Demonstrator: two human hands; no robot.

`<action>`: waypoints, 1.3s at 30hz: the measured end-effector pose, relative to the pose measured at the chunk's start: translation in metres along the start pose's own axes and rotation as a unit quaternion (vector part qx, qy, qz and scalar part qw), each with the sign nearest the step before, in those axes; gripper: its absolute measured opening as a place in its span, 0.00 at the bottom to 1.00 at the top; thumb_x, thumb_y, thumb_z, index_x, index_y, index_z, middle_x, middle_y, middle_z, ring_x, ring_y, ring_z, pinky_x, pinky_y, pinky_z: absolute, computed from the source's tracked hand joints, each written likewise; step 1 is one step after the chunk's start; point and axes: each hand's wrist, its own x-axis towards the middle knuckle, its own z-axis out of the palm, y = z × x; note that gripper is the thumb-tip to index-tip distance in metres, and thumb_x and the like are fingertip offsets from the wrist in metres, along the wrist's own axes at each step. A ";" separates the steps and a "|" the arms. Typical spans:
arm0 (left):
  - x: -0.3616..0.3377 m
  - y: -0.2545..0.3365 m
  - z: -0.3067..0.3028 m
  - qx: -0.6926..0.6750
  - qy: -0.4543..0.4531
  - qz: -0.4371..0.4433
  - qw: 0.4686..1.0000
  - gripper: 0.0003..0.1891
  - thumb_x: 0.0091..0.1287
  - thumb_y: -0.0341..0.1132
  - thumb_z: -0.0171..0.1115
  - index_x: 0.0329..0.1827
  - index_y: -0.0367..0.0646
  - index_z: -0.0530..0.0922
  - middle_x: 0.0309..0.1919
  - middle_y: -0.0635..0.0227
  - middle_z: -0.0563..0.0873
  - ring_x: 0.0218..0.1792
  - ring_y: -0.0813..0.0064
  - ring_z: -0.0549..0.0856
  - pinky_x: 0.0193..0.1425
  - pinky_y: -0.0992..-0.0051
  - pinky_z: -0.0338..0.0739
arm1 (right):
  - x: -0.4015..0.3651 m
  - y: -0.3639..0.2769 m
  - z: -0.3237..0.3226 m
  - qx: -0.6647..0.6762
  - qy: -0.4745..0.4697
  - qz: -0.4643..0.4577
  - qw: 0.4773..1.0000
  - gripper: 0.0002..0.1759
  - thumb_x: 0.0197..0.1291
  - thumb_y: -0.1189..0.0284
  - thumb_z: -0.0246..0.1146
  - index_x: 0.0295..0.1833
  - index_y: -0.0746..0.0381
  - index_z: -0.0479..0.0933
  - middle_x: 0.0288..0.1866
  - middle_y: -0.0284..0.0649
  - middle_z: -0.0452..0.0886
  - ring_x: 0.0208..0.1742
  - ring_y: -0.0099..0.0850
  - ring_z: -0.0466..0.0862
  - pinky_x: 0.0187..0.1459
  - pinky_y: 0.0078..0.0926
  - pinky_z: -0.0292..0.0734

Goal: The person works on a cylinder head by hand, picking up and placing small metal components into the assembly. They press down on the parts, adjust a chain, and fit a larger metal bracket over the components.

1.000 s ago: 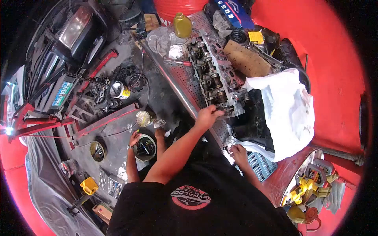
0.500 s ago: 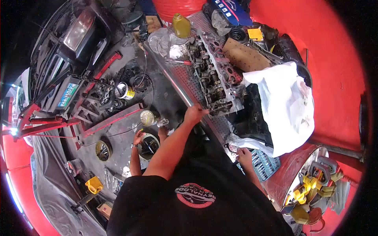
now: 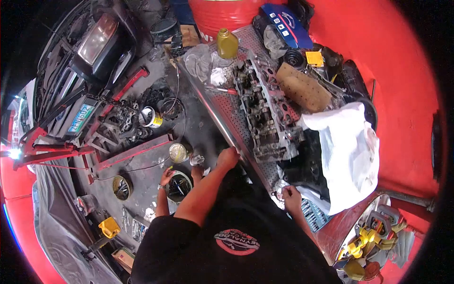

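Note:
My left hand (image 3: pixel 229 158) is closed beside the metal edge bar (image 3: pixel 208 104) of the perforated workbench; whatever its fingers hold is hidden. A cylinder head (image 3: pixel 265 116) with exposed camshafts lies just beyond it. My right hand (image 3: pixel 290 193) has its fingers pinched at the near end of the bench, next to a small flat metal piece (image 3: pixel 278 195), too small to make out clearly. White cloth (image 3: pixel 347 156) drapes over a dark part (image 3: pixel 307 163) above that hand. A blue socket set (image 3: pixel 314 214) lies beside my right wrist.
Another person's hands (image 3: pixel 166 177) work over a round bucket of parts (image 3: pixel 178 187) at the left. An oil bottle (image 3: pixel 227 43) and a brown perforated board (image 3: pixel 302 87) are on the bench. A red hoist leg (image 3: pixel 135 152) lies along the floor.
My left hand has drawn back from the near end of the cylinder head to the bench's edge. My right hand stays by the bench corner. The view has shifted slightly.

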 end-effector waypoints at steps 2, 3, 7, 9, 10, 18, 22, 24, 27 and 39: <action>0.017 0.015 -0.018 -0.043 0.038 -0.043 0.997 0.12 0.61 0.41 0.59 0.39 0.42 0.79 0.32 0.50 0.84 0.39 0.49 0.83 0.43 0.56 0.77 | 0.002 -0.060 0.003 -0.010 0.023 -0.049 0.998 0.09 0.59 0.70 0.62 0.39 0.64 0.77 0.28 0.41 0.81 0.30 0.30 0.82 0.34 0.26 0.75; 0.034 0.039 -0.035 -0.070 0.083 -0.054 0.993 0.12 0.61 0.41 0.59 0.39 0.43 0.78 0.32 0.50 0.84 0.39 0.48 0.83 0.43 0.56 0.76 | 0.008 -0.083 0.006 -0.019 0.021 -0.092 0.995 0.08 0.59 0.70 0.62 0.40 0.65 0.77 0.30 0.42 0.80 0.31 0.30 0.82 0.34 0.26 0.75; 0.098 0.123 -0.099 -0.119 0.250 0.023 0.961 0.10 0.60 0.37 0.61 0.40 0.41 0.76 0.35 0.52 0.83 0.40 0.50 0.81 0.43 0.57 0.75 | 0.036 -0.182 0.016 -0.052 0.026 -0.197 0.979 0.06 0.57 0.74 0.63 0.36 0.65 0.75 0.34 0.43 0.78 0.31 0.33 0.81 0.33 0.27 0.74; 0.130 0.132 -0.118 -0.075 0.304 0.131 0.941 0.09 0.59 0.33 0.62 0.39 0.41 0.74 0.36 0.54 0.80 0.41 0.51 0.79 0.44 0.58 0.74 | 0.056 -0.219 0.021 -0.073 0.037 -0.257 0.963 0.06 0.56 0.75 0.64 0.36 0.65 0.75 0.34 0.43 0.77 0.32 0.37 0.80 0.34 0.29 0.75; 0.142 0.133 -0.127 -0.034 0.297 0.167 0.939 0.09 0.57 0.31 0.62 0.39 0.41 0.74 0.36 0.55 0.79 0.41 0.51 0.78 0.45 0.58 0.73 | 0.067 -0.231 0.024 -0.090 0.039 -0.273 0.957 0.06 0.55 0.75 0.64 0.36 0.65 0.75 0.34 0.43 0.77 0.33 0.39 0.80 0.35 0.31 0.75; 0.172 0.122 -0.145 0.101 0.200 0.286 0.932 0.08 0.52 0.31 0.62 0.33 0.43 0.73 0.35 0.61 0.72 0.43 0.58 0.74 0.47 0.61 0.69 | 0.158 -0.292 0.037 -0.187 0.097 -0.360 0.909 0.07 0.51 0.75 0.66 0.35 0.62 0.77 0.38 0.41 0.78 0.43 0.41 0.76 0.45 0.36 0.72; 0.175 0.118 -0.149 0.099 0.184 0.291 0.934 0.07 0.52 0.31 0.62 0.33 0.43 0.74 0.36 0.61 0.73 0.44 0.58 0.73 0.48 0.60 0.69 | 0.220 -0.312 0.054 -0.233 0.140 -0.395 0.877 0.06 0.53 0.73 0.65 0.36 0.60 0.77 0.39 0.40 0.77 0.45 0.41 0.75 0.47 0.36 0.72; 0.178 0.114 -0.148 0.057 0.194 0.297 0.933 0.07 0.54 0.33 0.63 0.33 0.42 0.75 0.37 0.61 0.74 0.45 0.57 0.74 0.48 0.59 0.69 | 0.255 -0.327 0.061 -0.254 0.141 -0.411 0.864 0.06 0.54 0.72 0.64 0.37 0.60 0.78 0.39 0.40 0.77 0.46 0.40 0.75 0.48 0.36 0.72; 0.182 0.114 -0.148 0.067 0.176 0.300 0.935 0.09 0.55 0.35 0.64 0.35 0.42 0.76 0.36 0.61 0.74 0.46 0.58 0.73 0.49 0.59 0.68 | 0.302 -0.350 0.070 -0.326 0.106 -0.433 0.834 0.06 0.54 0.72 0.61 0.38 0.59 0.78 0.39 0.40 0.76 0.48 0.40 0.75 0.49 0.36 0.73; 0.228 0.107 -0.167 -0.071 0.328 0.195 0.922 0.10 0.53 0.31 0.63 0.37 0.40 0.75 0.39 0.60 0.74 0.46 0.57 0.72 0.46 0.60 0.67 | 0.343 -0.393 0.074 -0.546 -0.131 -0.534 0.633 0.09 0.49 0.76 0.56 0.38 0.59 0.77 0.42 0.39 0.75 0.51 0.37 0.74 0.54 0.33 0.70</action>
